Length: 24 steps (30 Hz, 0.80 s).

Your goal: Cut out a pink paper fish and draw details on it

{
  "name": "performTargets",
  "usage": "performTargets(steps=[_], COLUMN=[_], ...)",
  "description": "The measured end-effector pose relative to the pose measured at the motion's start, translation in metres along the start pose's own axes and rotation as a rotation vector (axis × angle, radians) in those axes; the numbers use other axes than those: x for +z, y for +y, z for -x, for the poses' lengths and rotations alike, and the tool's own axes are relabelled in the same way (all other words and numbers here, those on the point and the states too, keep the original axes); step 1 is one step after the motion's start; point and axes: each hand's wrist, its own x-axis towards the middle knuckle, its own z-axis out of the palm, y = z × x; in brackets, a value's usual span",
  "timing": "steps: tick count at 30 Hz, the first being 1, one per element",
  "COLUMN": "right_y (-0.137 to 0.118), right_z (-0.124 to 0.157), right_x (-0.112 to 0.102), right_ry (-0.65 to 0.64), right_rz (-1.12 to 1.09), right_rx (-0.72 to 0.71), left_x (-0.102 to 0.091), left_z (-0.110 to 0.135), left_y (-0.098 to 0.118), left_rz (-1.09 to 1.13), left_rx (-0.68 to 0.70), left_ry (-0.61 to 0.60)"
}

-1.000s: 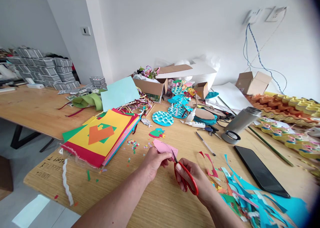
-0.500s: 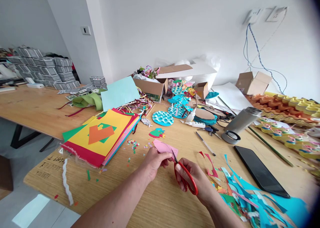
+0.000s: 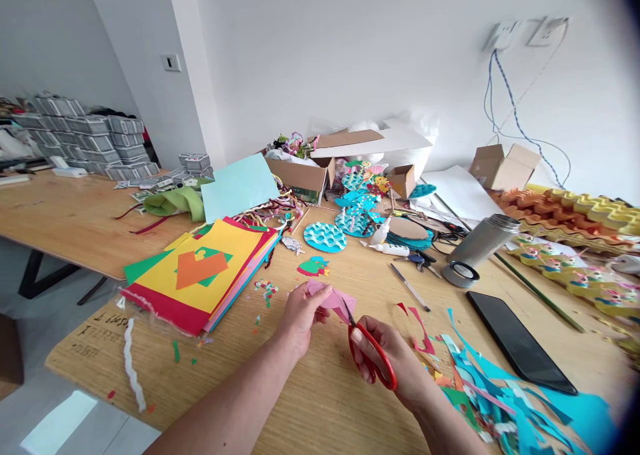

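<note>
Between thumb and fingers, my left hand [image 3: 304, 315] pinches a piece of pink paper [image 3: 336, 300] above the table. My right hand [image 3: 383, 352] grips red-handled scissors [image 3: 383, 365], fingers in the loops. The scissor blades point up and away from me and meet the right part of the pink paper. Beyond my hands lie small cut-outs of green, red and blue paper [image 3: 314, 266] and a round wavy blue-and-white piece [image 3: 325, 237].
To the left is a stack of coloured paper [image 3: 200, 295]. At the right are a phone [image 3: 520, 342], paper scraps [image 3: 500, 402], a pen [image 3: 410, 286] and a metal flask [image 3: 487, 242]. Glue bottles [image 3: 390, 249] and a cardboard box [image 3: 300, 175] stand farther back.
My left hand has shifted its hold leftward along the pink paper, its thumb now lying across the top. The scissors stay at nearly the same place on the paper.
</note>
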Motion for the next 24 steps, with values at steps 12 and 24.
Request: performTargets(steps=[12, 24], right_y=[0.002, 0.001], right_z=[0.001, 0.004], right_x=[-0.006, -0.008], right_ry=[-0.023, -0.13], right_rz=[-0.045, -0.155], right_rx=[-0.093, -0.08], left_x=[0.0, 0.002], left_z=[0.003, 0.008], left_y=[0.002, 0.008], left_rz=[0.012, -0.149], left_rx=[-0.019, -0.048], left_ry=[-0.036, -0.319])
